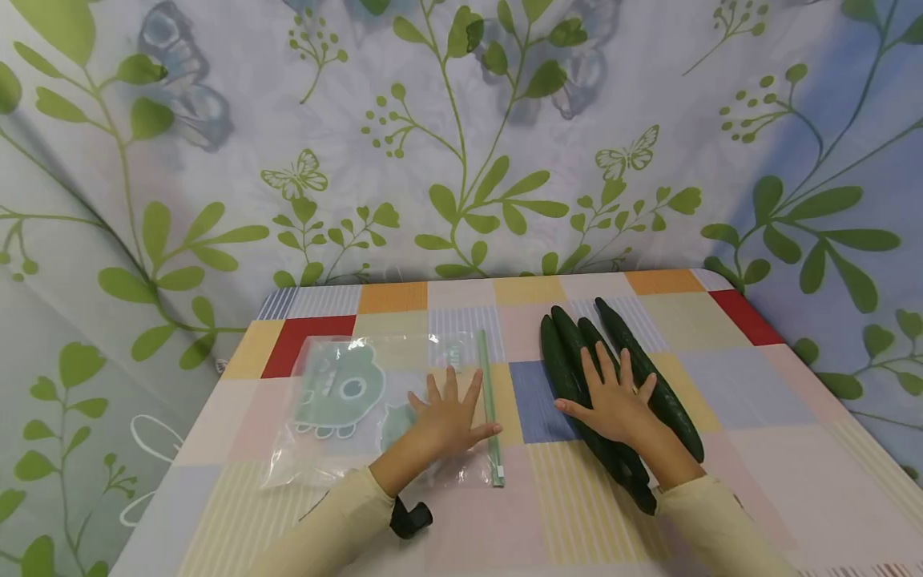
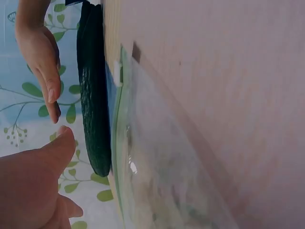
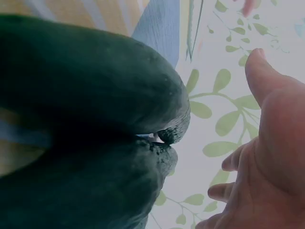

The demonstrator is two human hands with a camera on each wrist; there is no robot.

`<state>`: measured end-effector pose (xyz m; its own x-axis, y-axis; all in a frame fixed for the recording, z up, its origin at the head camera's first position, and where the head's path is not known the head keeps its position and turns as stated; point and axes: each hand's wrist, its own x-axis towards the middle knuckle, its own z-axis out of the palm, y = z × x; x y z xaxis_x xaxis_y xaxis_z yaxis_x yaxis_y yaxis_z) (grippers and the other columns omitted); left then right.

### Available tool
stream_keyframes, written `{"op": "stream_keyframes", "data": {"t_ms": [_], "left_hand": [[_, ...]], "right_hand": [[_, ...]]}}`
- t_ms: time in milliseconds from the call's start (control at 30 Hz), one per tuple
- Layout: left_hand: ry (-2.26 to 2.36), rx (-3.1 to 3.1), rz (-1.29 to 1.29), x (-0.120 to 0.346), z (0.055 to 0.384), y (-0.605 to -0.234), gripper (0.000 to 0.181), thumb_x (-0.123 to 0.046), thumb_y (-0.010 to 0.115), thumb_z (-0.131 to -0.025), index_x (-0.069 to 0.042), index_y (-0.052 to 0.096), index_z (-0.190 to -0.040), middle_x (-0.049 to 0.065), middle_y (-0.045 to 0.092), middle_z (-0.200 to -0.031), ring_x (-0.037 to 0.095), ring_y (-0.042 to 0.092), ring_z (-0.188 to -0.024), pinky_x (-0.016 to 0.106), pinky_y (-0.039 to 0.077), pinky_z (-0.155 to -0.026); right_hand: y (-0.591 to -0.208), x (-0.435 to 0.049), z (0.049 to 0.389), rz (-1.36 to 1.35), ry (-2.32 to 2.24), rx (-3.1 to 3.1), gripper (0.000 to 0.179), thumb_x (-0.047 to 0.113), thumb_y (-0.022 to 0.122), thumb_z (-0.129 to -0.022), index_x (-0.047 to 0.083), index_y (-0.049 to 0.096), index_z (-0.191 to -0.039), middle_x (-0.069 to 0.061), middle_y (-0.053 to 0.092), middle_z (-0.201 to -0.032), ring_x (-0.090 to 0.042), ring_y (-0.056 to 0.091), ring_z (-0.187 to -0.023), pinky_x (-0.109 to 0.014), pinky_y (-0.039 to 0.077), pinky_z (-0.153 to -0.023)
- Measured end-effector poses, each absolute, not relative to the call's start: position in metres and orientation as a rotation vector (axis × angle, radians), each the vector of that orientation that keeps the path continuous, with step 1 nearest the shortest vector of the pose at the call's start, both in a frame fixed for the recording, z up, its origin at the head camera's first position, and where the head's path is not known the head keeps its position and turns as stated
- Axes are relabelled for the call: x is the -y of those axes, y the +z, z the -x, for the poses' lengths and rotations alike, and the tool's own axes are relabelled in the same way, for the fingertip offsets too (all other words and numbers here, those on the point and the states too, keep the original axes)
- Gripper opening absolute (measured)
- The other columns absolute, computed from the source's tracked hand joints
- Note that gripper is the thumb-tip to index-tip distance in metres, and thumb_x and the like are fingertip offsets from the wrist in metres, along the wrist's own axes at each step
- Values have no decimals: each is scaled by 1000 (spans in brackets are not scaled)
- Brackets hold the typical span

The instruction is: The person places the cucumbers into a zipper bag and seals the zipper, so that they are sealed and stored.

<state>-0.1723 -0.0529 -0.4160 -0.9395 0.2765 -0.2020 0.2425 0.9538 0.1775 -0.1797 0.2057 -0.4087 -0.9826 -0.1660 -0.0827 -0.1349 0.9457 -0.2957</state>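
Fingers spread wide, my left hand (image 1: 447,425) is over the right part of a clear plastic zip bag (image 1: 339,385) with a green slider strip (image 1: 488,385) and a pale green cartoon animal print. My right hand (image 1: 622,407), also spread, overlaps several long dark green cucumbers (image 1: 558,361) lying side by side. One cucumber (image 1: 671,413) lies slightly apart on the right. The right wrist view has two cucumber ends (image 3: 109,76) close up, with the palm and thumb (image 3: 274,90) raised beside them. In the left wrist view, the bag (image 2: 162,176) lies flat below the hand.
A patchwork-patterned cloth (image 1: 757,481) covers the table. Behind and to the sides hangs a curtain (image 1: 490,160) printed with green leaves and butterflies. A black wrist-worn device (image 1: 411,519) shows at the left sleeve.
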Motion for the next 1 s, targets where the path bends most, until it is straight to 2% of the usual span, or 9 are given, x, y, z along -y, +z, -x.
{"op": "stream_keyframes", "data": {"t_ms": [200,467,633,733,867,1000], "left_hand": [[266,-2824,-408,46,169,-427,83,-66,45,-81,-26,13,-147,26,13,-148,55,13,-131,75,20,-90],[306,-2829,-402,44,172,-428,76,-63,46,-82,-32,17,-145,27,15,-147,55,14,-131,75,22,-89],[340,-2818,-393,44,173,-426,71,-62,46,-83,-37,20,-144,27,13,-148,55,12,-131,75,22,-89],[347,-2794,-377,44,172,-427,66,-62,45,-83,-40,25,-142,27,12,-148,55,10,-131,75,21,-90],[310,-2760,-369,44,173,-429,61,-63,42,-84,-42,30,-140,25,10,-150,55,8,-132,75,20,-90],[294,-2759,-387,44,175,-430,59,-63,40,-85,-41,33,-139,24,11,-150,55,8,-132,75,21,-90]], "right_hand": [[-414,-207,169,218,-433,-2993,101,67,51,-78,4,10,-146,-24,2,-150,-54,-4,-132,-78,-4,-89],[-420,-205,164,259,-408,-3031,97,64,49,-81,2,11,-145,-27,10,-147,-55,16,-127,-77,20,-86],[-423,-200,165,322,-358,-3148,93,55,57,-81,-2,18,-143,-31,25,-140,-54,32,-118,-66,35,-83],[-424,-197,166,376,-312,-3221,89,49,62,-79,-4,25,-140,-33,38,-127,-50,42,-106,-55,43,-77],[-423,-193,166,393,-248,-3265,85,46,65,-79,-6,32,-137,-31,47,-111,-41,46,-91,-43,46,-67],[-420,-190,166,353,-211,-3253,82,42,66,-78,-9,36,-134,-31,53,-105,-42,47,-89,-42,46,-65]]}}
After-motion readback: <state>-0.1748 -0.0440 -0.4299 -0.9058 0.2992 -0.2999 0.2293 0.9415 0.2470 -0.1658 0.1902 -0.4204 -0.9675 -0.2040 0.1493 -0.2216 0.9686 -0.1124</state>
